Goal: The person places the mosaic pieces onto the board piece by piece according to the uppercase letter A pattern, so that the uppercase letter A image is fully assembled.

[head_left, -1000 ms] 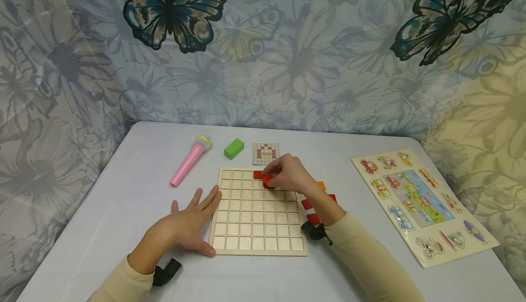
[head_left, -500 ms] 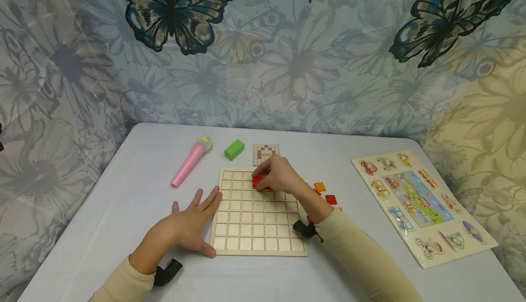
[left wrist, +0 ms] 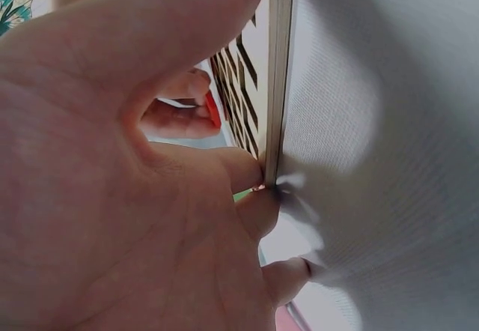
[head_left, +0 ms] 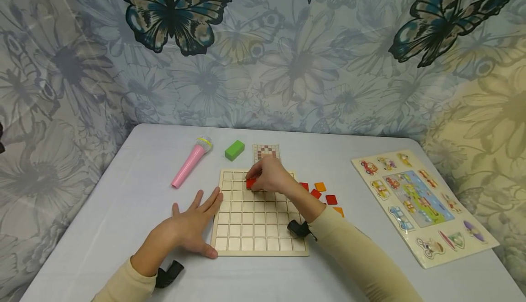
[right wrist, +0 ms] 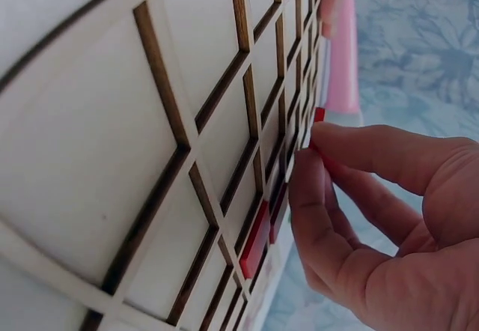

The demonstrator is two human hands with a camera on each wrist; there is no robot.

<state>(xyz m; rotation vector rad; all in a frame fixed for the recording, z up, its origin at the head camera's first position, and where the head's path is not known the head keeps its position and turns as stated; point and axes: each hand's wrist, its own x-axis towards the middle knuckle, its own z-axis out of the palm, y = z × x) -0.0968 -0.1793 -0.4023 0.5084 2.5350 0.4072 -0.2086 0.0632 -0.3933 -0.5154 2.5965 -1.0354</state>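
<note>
"Red tile (head_left: 250, 184), at the far rows of the gridded wooden board (head_left: 260, 253), left of centre. Which hand has it?"

"Right hand (head_left: 269, 174), pinching it between thumb and fingers. One edge pokes out past the fingertips — a grip that seems suited to so thin a piece. Whether the tile touches wood: cannot tell."

"Left hand (head_left: 191, 224)?"

"Fingers spread and straight, gripping nothing. Fingertips and thumb touch the board's left edge, thumb by the near corner; probably a brace against sliding."

"Other red?"

"Two more red tiles (right wrist: 256, 245) at the grid, close to the pinch; how deep they sit is unclear. Loose tiles (head_left: 331, 200), red and orange, lie right of the board, presumably for the right hand's easy reach."

"Pattern card (head_left: 266, 149)?"

"Just past the far edge, partly covered by the right hand — likely put there for glancing at. Green block (head_left: 234, 150) and pink microphone (head_left: 191, 160) lie farther left, seemingly out of the way."
</note>
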